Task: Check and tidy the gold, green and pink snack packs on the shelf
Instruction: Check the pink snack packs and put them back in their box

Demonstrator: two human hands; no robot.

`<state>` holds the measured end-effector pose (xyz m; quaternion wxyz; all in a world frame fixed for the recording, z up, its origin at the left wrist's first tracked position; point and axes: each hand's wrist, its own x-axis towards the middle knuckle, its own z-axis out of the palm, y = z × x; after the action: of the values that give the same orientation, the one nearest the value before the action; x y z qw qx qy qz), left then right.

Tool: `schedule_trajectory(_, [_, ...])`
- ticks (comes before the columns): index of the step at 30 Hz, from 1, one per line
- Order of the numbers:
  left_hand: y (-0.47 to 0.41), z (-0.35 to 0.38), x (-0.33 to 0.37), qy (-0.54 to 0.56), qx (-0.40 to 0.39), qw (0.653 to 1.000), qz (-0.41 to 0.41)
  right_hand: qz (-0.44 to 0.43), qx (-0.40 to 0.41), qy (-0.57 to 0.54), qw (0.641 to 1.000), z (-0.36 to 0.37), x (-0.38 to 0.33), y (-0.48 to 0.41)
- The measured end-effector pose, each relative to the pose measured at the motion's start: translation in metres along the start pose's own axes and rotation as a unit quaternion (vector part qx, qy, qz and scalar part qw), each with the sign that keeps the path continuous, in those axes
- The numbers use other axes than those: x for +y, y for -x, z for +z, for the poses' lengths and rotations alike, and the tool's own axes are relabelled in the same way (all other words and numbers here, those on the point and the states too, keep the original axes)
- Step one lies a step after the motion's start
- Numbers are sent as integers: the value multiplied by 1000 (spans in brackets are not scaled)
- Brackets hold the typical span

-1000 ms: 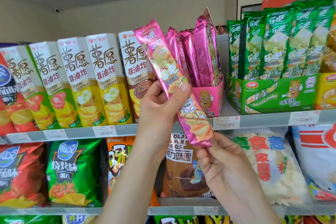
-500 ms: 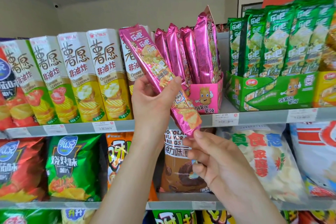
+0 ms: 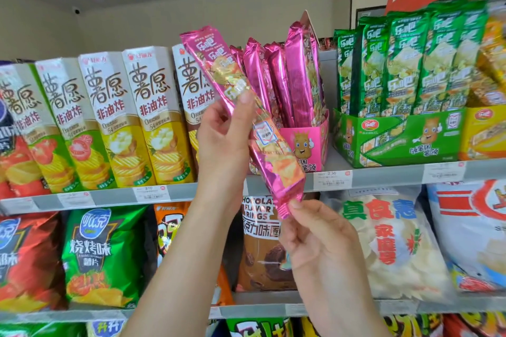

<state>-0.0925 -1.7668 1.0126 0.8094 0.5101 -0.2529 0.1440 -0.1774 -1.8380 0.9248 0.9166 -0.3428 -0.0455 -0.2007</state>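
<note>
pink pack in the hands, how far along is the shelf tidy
Looks done: the green packs stand in a row in their tray. In hand: one pink pack, tilted, left hand gripping its middle, right hand pinching its lower end. Left: returning it to the pink box, where the other pink packs lean; the gold packs are mostly out of frame.

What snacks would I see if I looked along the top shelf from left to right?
tall chip boxes → held pink pack → standing pink packs → green packs → gold packs at the right edge.
</note>
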Motion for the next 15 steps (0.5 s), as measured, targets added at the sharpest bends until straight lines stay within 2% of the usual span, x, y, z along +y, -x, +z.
schedule_trajectory(2, [-5,-1,5,-26,-5,1000,-12,45,-18,26,998,1,-2,-3])
schedule_trajectory(3, [-7,-2,7,-39,0,999,-19,42,-28,97,994,-1,-3,-6])
schedule_trajectory(5, [-9,1,9,-62,15,998,1,-5,-32,243,969,2,-7,-14])
schedule_trajectory(6, [-9,3,9,-75,22,997,20,-26,-36,279,959,6,-11,-16])
schedule_trajectory(7, [-9,4,8,-86,26,995,41,-28,-52,278,959,11,-16,-18])
schedule_trajectory(10, [-11,9,6,-123,25,982,141,53,-124,158,978,30,-31,-20])
schedule_trajectory(11, [-14,11,8,-143,18,976,165,69,-146,157,974,33,-35,-22])
schedule_trajectory(13, [-24,16,15,-178,-2,965,190,52,-150,279,947,34,-42,-27])
schedule_trajectory(15, [-38,20,23,-195,-12,960,201,-61,-105,449,885,34,-52,-37])
